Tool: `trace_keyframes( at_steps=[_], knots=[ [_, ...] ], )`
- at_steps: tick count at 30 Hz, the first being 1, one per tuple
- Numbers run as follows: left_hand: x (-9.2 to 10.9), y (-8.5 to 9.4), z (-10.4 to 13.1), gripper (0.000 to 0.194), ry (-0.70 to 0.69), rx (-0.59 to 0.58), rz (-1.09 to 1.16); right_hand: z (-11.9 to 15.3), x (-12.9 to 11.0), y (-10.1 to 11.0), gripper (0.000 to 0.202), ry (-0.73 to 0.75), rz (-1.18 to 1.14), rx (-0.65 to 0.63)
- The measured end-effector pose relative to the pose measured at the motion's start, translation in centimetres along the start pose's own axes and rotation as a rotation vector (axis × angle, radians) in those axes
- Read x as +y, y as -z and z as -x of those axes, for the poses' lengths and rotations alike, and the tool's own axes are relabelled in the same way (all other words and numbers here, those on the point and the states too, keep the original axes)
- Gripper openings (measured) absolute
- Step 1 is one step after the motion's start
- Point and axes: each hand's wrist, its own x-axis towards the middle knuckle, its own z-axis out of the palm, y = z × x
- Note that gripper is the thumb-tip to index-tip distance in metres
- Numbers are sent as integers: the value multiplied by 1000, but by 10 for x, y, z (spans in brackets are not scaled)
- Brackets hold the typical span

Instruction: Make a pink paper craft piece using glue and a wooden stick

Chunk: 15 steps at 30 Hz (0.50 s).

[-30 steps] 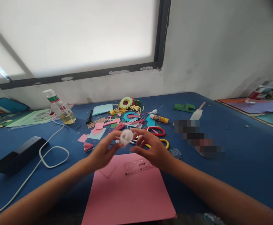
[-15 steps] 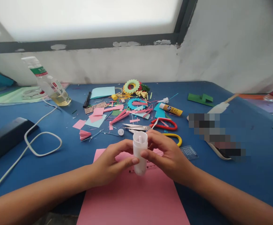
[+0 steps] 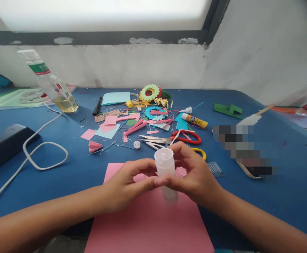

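Observation:
Between my two hands is a white translucent plastic tube (image 3: 166, 168), open at the top, with a thin post inside. It is slightly tilted above a pink sheet of paper (image 3: 148, 225). My left hand (image 3: 132, 182) is closed on the tube's left side, thumb in front and fingers behind. My right hand (image 3: 194, 172) grips it from the right, its thumb tip meeting the left thumb. Fingers behind the tube are partly hidden. Beyond the hands lie red-handled scissors (image 3: 186, 137), yellow-handled scissors (image 3: 200, 153) and a small round white cap (image 3: 136, 144).
Paper scraps (image 3: 111, 123) and a yellow glue stick (image 3: 194, 120) lie across the blue table (image 3: 71, 189). At left stand a bottle (image 3: 54, 89) and a dark device (image 3: 8, 147) beside a white cable (image 3: 46, 168). A blurred-out object (image 3: 245, 151) lies right.
The tube has shifted slightly to the right and is tilted more. The thumbs have come together in front of it. The view has moved a little.

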Motion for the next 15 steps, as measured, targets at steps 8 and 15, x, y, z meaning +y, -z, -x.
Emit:
trace_keyframes(
  at_steps=[8, 15],
  knots=[
    [2, -9, -1, 17, 19, 9, 399, 2, -5, 2, 20, 21, -49, 34],
    [0, -5, 3, 22, 67, 107, 328, 3, -6, 2, 12, 212, 57, 143]
  ],
)
